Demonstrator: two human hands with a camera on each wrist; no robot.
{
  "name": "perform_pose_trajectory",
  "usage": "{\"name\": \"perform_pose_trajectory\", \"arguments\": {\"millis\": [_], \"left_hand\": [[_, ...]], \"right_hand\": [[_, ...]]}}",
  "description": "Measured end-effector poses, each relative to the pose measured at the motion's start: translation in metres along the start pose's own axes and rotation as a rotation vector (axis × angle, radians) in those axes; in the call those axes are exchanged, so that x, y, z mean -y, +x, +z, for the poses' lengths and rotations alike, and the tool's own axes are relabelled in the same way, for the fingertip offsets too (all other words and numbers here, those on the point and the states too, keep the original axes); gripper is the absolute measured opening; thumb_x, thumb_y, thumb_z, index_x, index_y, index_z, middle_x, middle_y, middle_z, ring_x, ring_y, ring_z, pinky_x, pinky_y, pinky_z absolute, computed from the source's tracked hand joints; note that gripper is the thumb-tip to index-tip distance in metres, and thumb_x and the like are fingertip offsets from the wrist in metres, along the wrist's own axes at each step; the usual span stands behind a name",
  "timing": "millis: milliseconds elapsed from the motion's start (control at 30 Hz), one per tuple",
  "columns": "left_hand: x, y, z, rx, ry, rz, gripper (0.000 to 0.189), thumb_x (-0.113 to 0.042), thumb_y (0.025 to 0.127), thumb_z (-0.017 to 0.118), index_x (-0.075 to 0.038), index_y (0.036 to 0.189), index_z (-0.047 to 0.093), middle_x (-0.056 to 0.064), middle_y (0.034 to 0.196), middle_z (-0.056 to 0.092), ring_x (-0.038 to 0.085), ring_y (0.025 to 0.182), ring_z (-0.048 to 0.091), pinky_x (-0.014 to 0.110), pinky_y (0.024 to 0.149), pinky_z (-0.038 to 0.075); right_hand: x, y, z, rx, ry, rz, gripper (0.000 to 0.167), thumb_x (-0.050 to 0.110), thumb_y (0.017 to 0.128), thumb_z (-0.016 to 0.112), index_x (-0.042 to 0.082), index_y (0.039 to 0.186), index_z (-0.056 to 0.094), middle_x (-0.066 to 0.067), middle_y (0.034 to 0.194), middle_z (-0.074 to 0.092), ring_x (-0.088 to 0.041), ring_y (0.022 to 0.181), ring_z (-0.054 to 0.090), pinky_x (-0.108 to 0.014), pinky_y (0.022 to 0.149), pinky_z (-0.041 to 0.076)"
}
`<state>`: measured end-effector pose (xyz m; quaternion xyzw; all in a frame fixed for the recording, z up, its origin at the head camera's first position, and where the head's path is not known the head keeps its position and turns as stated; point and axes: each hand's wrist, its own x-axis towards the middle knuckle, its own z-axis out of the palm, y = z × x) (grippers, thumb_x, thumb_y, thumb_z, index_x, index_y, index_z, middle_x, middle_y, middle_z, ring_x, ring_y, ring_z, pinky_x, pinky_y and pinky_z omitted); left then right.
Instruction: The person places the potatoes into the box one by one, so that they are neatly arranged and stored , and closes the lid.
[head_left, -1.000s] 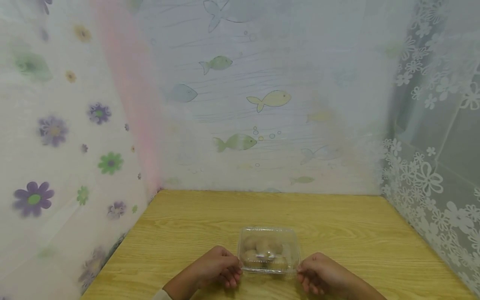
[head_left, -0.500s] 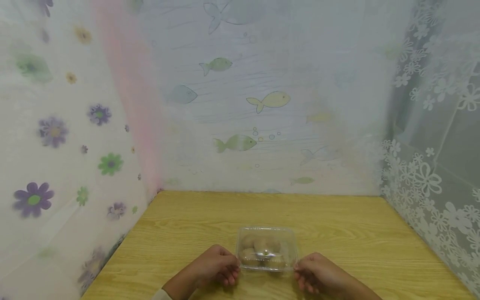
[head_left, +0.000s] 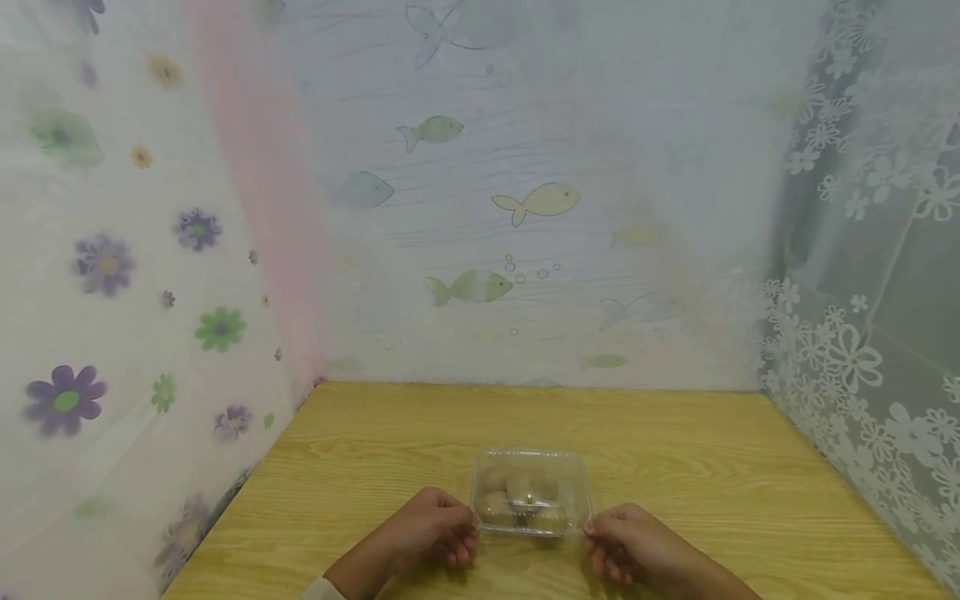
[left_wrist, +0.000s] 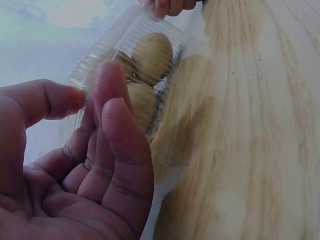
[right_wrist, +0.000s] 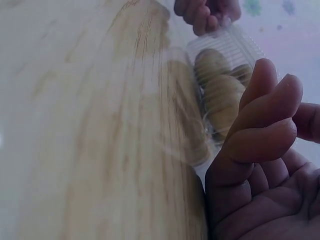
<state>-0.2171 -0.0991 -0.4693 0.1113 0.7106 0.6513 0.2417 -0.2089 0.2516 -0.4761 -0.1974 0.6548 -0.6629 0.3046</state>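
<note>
A clear plastic clamshell box [head_left: 573, 487] stands near the table's front, between my two hands. Through its lid show several tan, oval, potato-like items [left_wrist: 152, 59]. My left hand [head_left: 435, 529] pinches the box's near left corner between thumb and index finger, the other fingers curled beneath. At the near right corner, my right hand [head_left: 637, 542] pinches the rim in the same way. In the right wrist view the ribbed box wall and the tan items [right_wrist: 223, 100] appear beyond my fingers. I cannot tell whether the box touches the table.
The wood-grain table [head_left: 375, 433] reaches back to a film curtain printed with fish [head_left: 472, 285]. A flower-patterned curtain [head_left: 135, 333] borders the left side. Along the right edge hangs a see-through curtain with white flowers [head_left: 855, 358].
The clamshell box has shifted slightly left and a little away from me. Both hands have moved with it, keeping their pinch on the near corners.
</note>
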Motion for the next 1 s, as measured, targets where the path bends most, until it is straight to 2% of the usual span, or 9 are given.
{"name": "perform_pose_trajectory", "arguments": {"millis": [367,567,700,867,1000], "left_hand": [[0.001,0.004,0.001,-0.047,-0.013,0.005,0.023,-0.015,0.092,0.067,0.007,0.088,0.071,0.003,0.073,0.07,0.01,0.059,0.068,0.02,0.054,0.056],[-0.001,0.003,0.003,-0.064,-0.013,-0.005,0.023,-0.016,0.092,0.067,0.006,0.09,0.073,0.003,0.073,0.071,0.01,0.059,0.068,0.02,0.054,0.056],[-0.003,0.0,0.002,-0.059,-0.015,-0.015,0.024,-0.018,0.091,0.067,0.005,0.089,0.073,0.003,0.074,0.072,0.01,0.059,0.067,0.021,0.054,0.057],[-0.007,-0.004,-0.007,-0.05,0.068,-0.002,0.039,-0.03,0.101,0.064,0.007,0.096,0.074,0.011,0.083,0.076,0.012,0.062,0.069,0.024,0.054,0.058],[-0.012,-0.001,-0.026,-0.089,0.202,0.004,0.043,-0.038,0.104,0.061,0.002,0.107,0.075,0.012,0.096,0.078,0.017,0.075,0.074,0.029,0.059,0.06]], "right_hand": [[-0.003,0.002,-0.003,-0.003,0.027,-0.016,0.03,0.023,0.109,0.051,0.002,0.098,0.069,0.003,0.079,0.072,-0.001,0.059,0.057,-0.015,0.051,0.044],[-0.004,0.001,-0.005,-0.003,0.034,-0.018,0.033,0.026,0.11,0.05,0.001,0.099,0.068,0.003,0.08,0.073,-0.002,0.059,0.057,-0.015,0.052,0.045],[-0.005,0.0,-0.005,-0.032,0.026,-0.014,0.036,0.027,0.11,0.049,-0.002,0.101,0.068,0.001,0.08,0.072,-0.004,0.059,0.057,-0.016,0.052,0.046],[0.001,-0.007,-0.013,-0.109,-0.04,0.024,0.038,0.03,0.109,0.051,-0.004,0.11,0.067,-0.005,0.084,0.074,-0.007,0.061,0.06,-0.02,0.054,0.048],[0.017,-0.015,-0.027,-0.154,-0.151,0.061,0.049,0.037,0.11,0.049,-0.006,0.127,0.063,-0.013,0.102,0.074,-0.017,0.076,0.068,-0.028,0.06,0.055]]}}
